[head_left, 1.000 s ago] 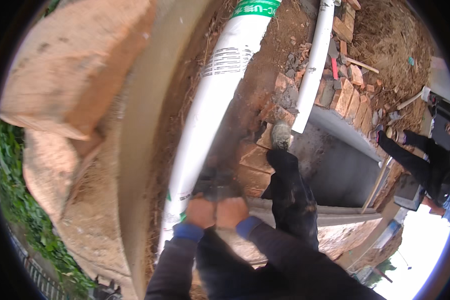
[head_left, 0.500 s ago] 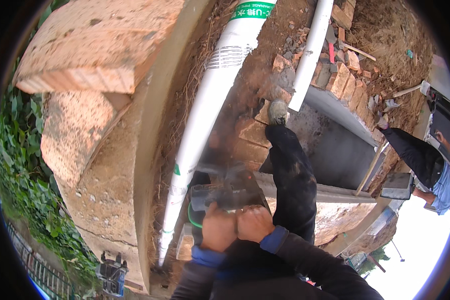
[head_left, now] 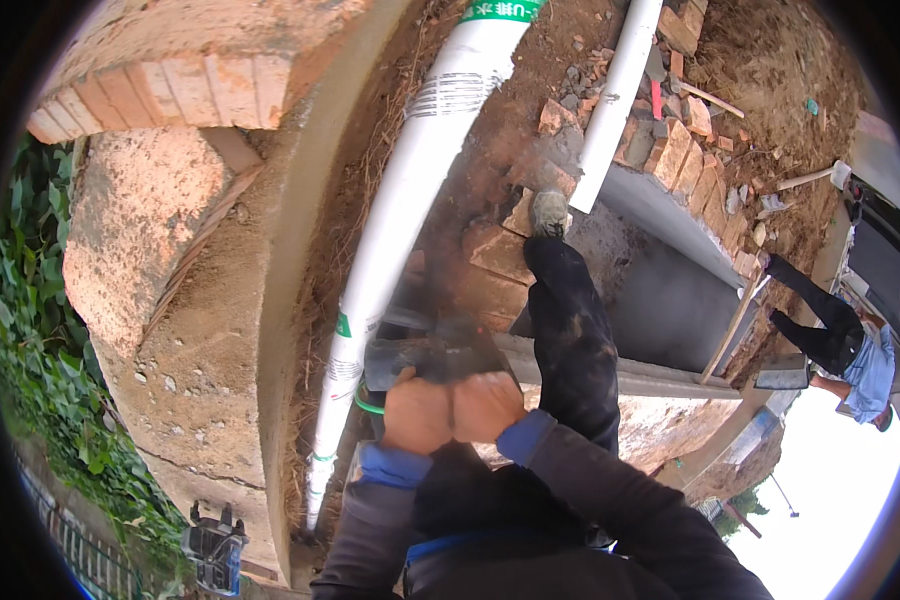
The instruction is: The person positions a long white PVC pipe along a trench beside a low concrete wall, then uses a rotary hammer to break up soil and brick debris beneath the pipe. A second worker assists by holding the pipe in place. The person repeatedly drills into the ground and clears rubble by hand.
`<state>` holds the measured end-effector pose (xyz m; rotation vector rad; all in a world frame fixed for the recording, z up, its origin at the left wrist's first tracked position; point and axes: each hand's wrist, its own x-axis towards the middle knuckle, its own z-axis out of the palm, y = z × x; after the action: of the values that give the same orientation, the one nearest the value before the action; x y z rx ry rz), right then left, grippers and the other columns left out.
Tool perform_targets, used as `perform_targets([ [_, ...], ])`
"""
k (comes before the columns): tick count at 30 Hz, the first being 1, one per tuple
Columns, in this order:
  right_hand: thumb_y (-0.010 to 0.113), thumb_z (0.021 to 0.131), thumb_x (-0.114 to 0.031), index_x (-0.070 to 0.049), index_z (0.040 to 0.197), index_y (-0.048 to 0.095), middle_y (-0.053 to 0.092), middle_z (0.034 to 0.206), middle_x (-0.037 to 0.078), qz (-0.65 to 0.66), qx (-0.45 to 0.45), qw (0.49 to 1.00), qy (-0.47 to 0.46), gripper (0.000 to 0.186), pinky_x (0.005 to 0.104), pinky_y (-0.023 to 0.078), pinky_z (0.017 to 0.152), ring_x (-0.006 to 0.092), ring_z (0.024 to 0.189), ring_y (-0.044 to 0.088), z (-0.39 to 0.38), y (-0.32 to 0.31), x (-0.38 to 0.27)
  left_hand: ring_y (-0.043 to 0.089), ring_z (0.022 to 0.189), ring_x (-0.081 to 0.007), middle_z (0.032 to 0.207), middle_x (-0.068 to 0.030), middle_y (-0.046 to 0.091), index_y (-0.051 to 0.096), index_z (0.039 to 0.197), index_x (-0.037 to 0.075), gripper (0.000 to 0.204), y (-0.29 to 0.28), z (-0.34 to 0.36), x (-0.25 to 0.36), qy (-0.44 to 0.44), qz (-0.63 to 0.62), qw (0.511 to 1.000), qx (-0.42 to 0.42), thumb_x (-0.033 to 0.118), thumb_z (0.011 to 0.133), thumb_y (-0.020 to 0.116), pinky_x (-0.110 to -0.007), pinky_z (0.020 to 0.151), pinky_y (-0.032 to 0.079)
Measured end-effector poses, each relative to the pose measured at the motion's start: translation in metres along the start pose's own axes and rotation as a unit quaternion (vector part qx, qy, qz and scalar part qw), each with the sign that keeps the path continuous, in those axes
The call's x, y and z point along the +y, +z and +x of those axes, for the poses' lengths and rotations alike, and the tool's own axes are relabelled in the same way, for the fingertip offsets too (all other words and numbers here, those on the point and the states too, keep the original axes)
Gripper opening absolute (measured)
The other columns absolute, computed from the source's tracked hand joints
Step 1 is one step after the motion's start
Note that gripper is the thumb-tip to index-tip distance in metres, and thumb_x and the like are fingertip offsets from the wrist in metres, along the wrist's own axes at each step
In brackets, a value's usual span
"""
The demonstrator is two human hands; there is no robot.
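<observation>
My left hand (head_left: 418,412) and my right hand (head_left: 485,405) are side by side, closed on a blurred dark tool (head_left: 425,355), whose exact kind I cannot make out. A green cord or hose (head_left: 368,405) curves beside my left hand. A long white pipe (head_left: 395,235) runs along the dirt left of the tool. My booted foot (head_left: 548,210) stands on broken bricks (head_left: 495,250) above my hands, with a brownish haze nearby.
A brick-topped concrete wall (head_left: 225,390) lines the left, beside leaves. A rendered pit (head_left: 660,310) lies right. A shorter white pipe (head_left: 610,120) rests among rubble and long-handled tools. A co-worker in blue (head_left: 865,370) bends at far right, beside a grey bucket (head_left: 782,378).
Since a second ago my hands have shifted slightly right, still together. The view has tilted, showing more of the left wall's foot. The co-worker's body and legs have changed position.
</observation>
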<state>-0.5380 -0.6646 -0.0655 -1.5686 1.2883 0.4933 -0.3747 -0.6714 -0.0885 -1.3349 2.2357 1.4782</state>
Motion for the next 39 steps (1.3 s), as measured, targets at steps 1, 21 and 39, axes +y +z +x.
perform_targets([
  [1, 0.069, 0.068, -0.022, -0.007, 0.072, 0.074, 0.072, 0.075, 0.017, 0.003, 0.04, 0.999, -0.024, 0.015, 0.0456, 0.056, 0.068, 0.0344, 0.07, 0.072, 0.006, 0.001, 0.004, 0.07, 0.073, -0.0331, 0.07, -0.0137, 0.07, 0.075, 0.073, 0.013, 0.01, 0.001, 0.003, -0.005, 0.009, -0.001, 1.0, 0.02, 0.019, 0.067, 0.07, -0.048, 0.1, 0.051],
  [21, 0.064, 0.077, -0.02, -0.01, 0.078, 0.075, 0.074, 0.082, 0.014, 0.006, 0.015, 0.999, -0.046, 0.016, 0.0427, 0.054, 0.075, 0.0307, 0.085, 0.073, 0.083, 0.014, 0.031, 0.071, 0.085, -0.0419, 0.076, -0.021, 0.072, 0.079, 0.08, 0.009, 0.023, 0.016, 0.054, -0.062, -0.026, 0.061, 0.996, -0.057, 0.025, 0.064, 0.075, -0.049, 0.091, 0.056],
  [39, 0.067, 0.074, -0.021, -0.011, 0.072, 0.076, 0.073, 0.073, 0.014, -0.017, 0.061, 0.996, -0.067, 0.014, 0.0443, 0.053, 0.063, 0.0295, 0.067, 0.072, 0.088, 0.062, 0.059, 0.067, 0.071, -0.0356, 0.07, -0.0161, 0.067, 0.074, 0.075, 0.011, 0.013, 0.07, 0.049, -0.058, -0.054, 0.014, 0.998, 0.012, 0.022, 0.068, 0.075, -0.048, 0.093, 0.055],
])
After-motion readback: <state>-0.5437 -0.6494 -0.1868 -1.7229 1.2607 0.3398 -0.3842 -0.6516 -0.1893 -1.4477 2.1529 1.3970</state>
